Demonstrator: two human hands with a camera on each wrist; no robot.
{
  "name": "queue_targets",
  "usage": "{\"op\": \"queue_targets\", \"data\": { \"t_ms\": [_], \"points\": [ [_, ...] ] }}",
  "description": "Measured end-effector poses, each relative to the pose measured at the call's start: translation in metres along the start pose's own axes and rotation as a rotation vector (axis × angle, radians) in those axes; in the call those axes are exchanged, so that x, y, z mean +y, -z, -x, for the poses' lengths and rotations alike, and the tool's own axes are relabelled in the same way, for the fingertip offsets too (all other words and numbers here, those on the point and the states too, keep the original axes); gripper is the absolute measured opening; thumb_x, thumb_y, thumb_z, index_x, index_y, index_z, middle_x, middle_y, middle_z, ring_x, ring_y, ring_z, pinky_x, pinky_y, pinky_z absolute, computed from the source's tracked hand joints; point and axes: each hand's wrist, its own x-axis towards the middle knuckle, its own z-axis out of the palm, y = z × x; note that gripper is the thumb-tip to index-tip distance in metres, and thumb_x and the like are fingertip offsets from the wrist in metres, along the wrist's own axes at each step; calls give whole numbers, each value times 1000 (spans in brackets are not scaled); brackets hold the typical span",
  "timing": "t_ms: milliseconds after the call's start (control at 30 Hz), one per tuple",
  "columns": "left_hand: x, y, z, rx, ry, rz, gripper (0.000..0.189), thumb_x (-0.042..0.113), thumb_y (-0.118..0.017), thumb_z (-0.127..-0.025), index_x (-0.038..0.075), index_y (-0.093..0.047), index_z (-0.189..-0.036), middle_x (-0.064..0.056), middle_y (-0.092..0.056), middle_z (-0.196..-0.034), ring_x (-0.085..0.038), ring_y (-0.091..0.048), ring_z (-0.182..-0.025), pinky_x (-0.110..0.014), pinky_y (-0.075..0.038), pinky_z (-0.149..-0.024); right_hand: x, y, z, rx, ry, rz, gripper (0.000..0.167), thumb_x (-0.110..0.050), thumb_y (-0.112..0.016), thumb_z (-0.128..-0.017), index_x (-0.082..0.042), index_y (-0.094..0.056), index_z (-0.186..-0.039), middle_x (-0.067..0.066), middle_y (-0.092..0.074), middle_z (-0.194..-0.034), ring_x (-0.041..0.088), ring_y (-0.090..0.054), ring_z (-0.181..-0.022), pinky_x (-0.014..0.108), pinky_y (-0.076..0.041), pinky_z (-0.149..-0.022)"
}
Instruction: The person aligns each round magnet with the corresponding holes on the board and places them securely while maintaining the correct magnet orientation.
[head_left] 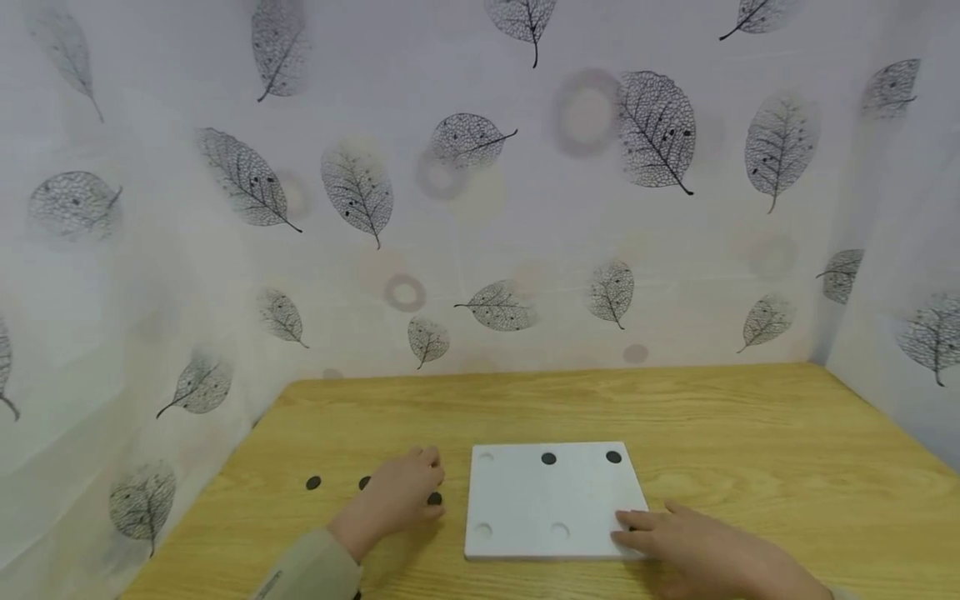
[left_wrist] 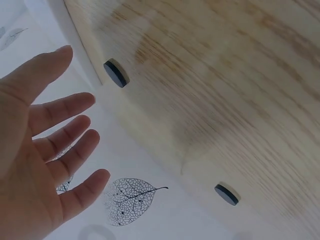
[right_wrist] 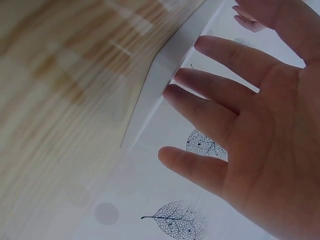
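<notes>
On the table lies a white board [head_left: 525, 492] with shallow round recesses. Black discs fill its far middle recess [head_left: 549, 459] and its far right recess [head_left: 613, 457]. My left hand [head_left: 397, 496] hovers left of the board, fingers spread and relaxed. Between its thumb and fingers in the head view is a black disc [head_left: 435, 498]; the left wrist view has that disc [left_wrist: 116, 73] on the wood, apart from the fingertips. My right hand [head_left: 697, 546] rests its straight fingers on the board's near right corner, partly hiding something dark there. Its palm [right_wrist: 275, 130] fills the right wrist view's right side.
More black discs lie to the left, one far left [head_left: 313, 482], one partly behind the left hand [head_left: 364, 482], and one by the sleeve [head_left: 357, 595]. The wood-grain table [head_left: 750, 433] is bordered by a leaf-printed curtain [head_left: 540, 208] at the back and sides.
</notes>
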Motion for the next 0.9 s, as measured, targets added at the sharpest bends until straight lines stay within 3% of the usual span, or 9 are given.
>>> {"op": "queue_targets", "data": {
  "t_ms": [200,400,533,900],
  "points": [
    [1,-4,-8,-78,49,-22,27,33,-71,-72,7,-63,-74,-2,-47,-91,-15,-45,-79,-24,-43,-56,-2,1,2,-1,-10,-14,47,-38,-61,-80,-26,-51,-124,-2,-46,-128,35,-49,-107,50,-39,-83],
    [1,-7,-14,-136,92,-39,24,30,-70,-72,7,-62,-70,-4,-47,-91,-17,-45,-81,-26,-44,-58,-3,2,0,3,14,31,51,-28,-68,-75,-23,-52,-124,1,-47,-128,24,-48,-111,50,-36,-87],
    [0,-7,-16,-160,124,23,19,24,-68,-73,8,-60,-67,-6,-47,-95,-19,-46,-86,-29,-45,-60,-3,2,-2,-11,16,35,53,-29,-69,-74,-24,-52,-124,1,-46,-128,20,-47,-113,49,-35,-89],
    [-5,-11,-17,-157,154,84,25,24,-71,-73,11,-54,-62,-7,-47,-98,-19,-43,-84,-28,-44,-59,-3,3,-3,16,54,65,55,-24,-70,-72,-21,-52,-124,3,-48,-127,19,-45,-115,50,-35,-88]
  ]
}}
